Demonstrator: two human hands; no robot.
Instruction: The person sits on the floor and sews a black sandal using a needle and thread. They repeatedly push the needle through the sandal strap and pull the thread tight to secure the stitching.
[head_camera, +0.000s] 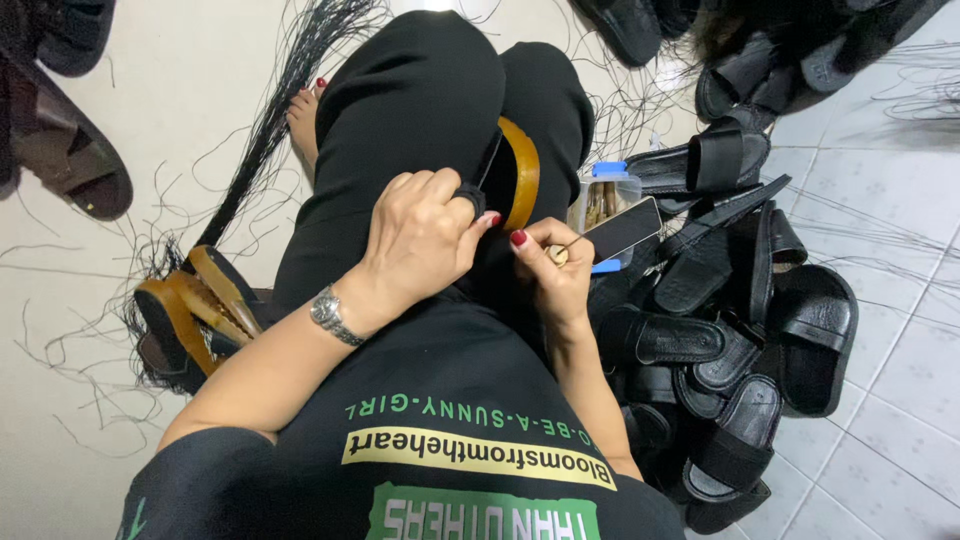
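black strap (478, 190) on a tan-edged sandal (522, 172); red nails on the right hand (553, 270) and left hand (420, 240); silver watch (330, 315); black sandals (760, 330) heaped on pale grey patterned tiles (900, 380); black threads (270, 130).

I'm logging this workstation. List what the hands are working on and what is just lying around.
In hand:
- left hand pinching the black strap of the tan-soled sandal
- right hand holding a thin tool

Lying about:
- black sandal pile
- tan soles
- thread bundle
- plastic container

Pale tiled floor (890, 400); black sandals (740, 330) heaped; black threads (290, 90) strewn.
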